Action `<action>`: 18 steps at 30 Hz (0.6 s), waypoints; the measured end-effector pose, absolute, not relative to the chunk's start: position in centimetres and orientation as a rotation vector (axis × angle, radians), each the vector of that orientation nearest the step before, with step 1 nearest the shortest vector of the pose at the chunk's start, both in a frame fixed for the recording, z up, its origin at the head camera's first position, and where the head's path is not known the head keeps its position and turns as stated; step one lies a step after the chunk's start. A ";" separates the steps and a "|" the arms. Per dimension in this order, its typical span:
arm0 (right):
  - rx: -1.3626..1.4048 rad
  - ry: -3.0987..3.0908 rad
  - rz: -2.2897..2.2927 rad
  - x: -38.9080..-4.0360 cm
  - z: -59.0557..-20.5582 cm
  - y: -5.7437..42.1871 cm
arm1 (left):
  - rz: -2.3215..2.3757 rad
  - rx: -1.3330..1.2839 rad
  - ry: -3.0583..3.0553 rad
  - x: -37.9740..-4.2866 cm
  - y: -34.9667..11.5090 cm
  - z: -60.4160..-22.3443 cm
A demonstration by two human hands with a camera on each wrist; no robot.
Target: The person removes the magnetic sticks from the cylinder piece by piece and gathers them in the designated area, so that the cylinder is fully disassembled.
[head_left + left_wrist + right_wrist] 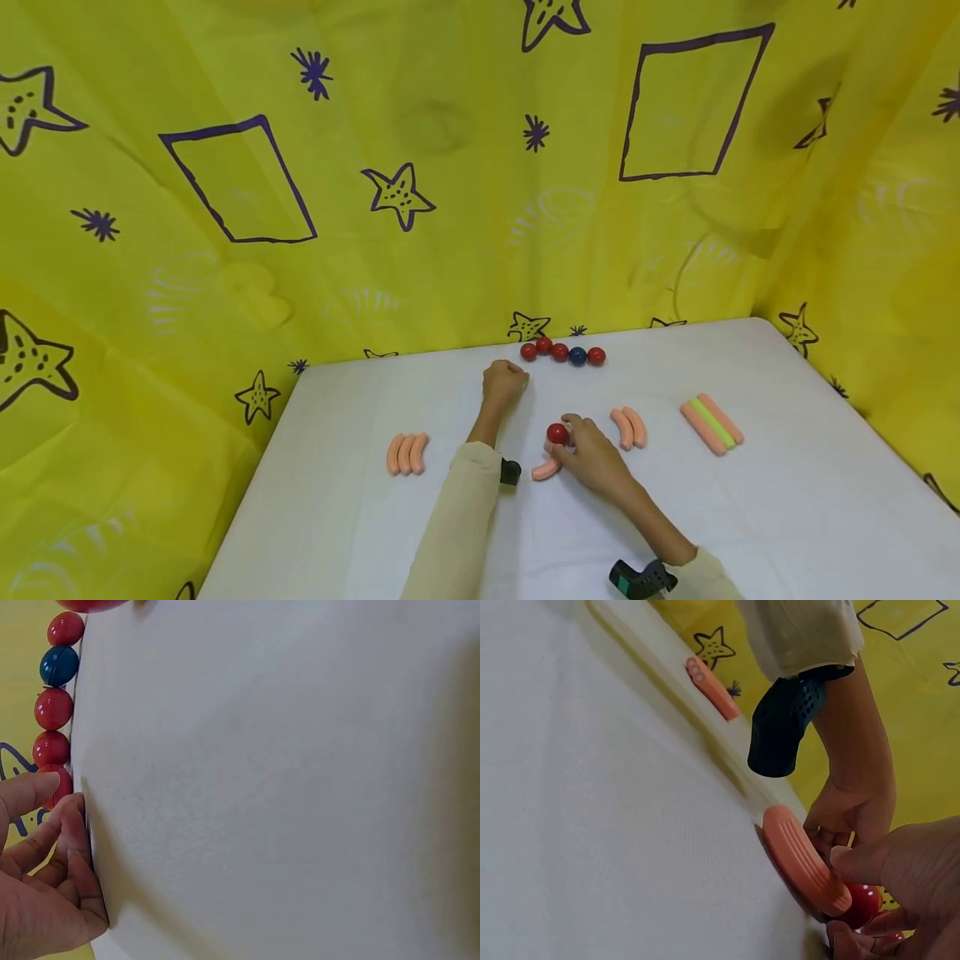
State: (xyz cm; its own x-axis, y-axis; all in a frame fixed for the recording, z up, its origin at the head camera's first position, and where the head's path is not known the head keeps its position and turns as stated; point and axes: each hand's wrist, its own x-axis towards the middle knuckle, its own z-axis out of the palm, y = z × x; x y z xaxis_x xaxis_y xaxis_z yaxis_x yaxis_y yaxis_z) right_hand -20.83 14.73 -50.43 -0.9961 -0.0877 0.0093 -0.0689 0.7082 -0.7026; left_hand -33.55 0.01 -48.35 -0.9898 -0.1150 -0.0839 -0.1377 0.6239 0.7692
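Observation:
My left hand (pixel 504 383) rests near the table's far edge, fingers loosely curled, no thing visible in it. Just beyond it is the end red ball (pixel 528 352) of a row; in the left wrist view a fingertip overlaps that ball (pixel 64 784), and contact cannot be told. With thumb and finger, my right hand (pixel 596 458) pinches a glossy red ball (pixel 557 433) at the far end of a curved peach ridged piece (pixel 546 470). In the right wrist view, this piece (pixel 802 859) lies on the table, partly hiding the ball (pixel 865 901).
Several red balls and one blue ball (pixel 577 357) line the far edge. Three curved peach pieces (pixel 405 455) lie left, two more (pixel 628 427) right of my right hand. Farther right, two straight peach sticks flank a green stick (pixel 711 422). A yellow patterned curtain (pixel 450 275) surrounds the white table (pixel 337 533).

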 end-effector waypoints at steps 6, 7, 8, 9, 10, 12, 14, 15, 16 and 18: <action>-0.084 2.902 -1.128 -20.0 -49.9 13.9 | 1.373 -0.072 2.709 -33.1 -0.7 -48.6; -0.080 2.916 -1.116 -19.9 -49.8 13.8 | 1.374 -0.064 2.695 -33.1 -0.8 -48.6; -0.080 2.930 -1.104 -19.9 -49.8 13.7 | 1.380 -0.063 2.677 -33.0 -0.9 -48.5; -0.075 2.940 -1.103 -19.8 -49.8 13.5 | 1.392 -0.060 2.658 -32.9 -1.0 -48.5; -0.071 2.954 -1.096 -19.7 -49.9 13.3 | 1.397 -0.056 2.641 -32.9 -1.1 -48.4; -0.061 2.971 -1.091 -19.5 -50.0 13.0 | 1.401 -0.049 2.605 -32.8 -1.3 -48.4; -0.072 2.982 -1.101 -19.4 -50.2 12.6 | 1.395 -0.034 2.573 -32.6 -1.5 -48.3; -0.081 2.982 -1.109 -19.3 -50.2 12.4 | 1.392 -0.024 2.557 -32.5 -1.7 -48.2; -0.095 2.983 -1.115 -19.3 -50.3 12.3 | 1.381 -0.013 2.544 -32.4 -1.8 -48.1; -0.123 2.978 -1.141 -19.2 -50.4 12.1 | 1.375 0.020 2.508 -32.1 -2.1 -48.0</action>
State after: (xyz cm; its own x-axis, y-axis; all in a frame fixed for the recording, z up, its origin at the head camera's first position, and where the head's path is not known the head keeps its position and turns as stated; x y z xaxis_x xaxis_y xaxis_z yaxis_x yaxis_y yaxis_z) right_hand -19.25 12.08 -50.36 -0.9958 -0.0541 0.0738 -0.0896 0.7417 -0.6647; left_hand -32.12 -2.15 -48.04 -0.9604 0.1457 -0.2373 -0.1217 0.5468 0.8284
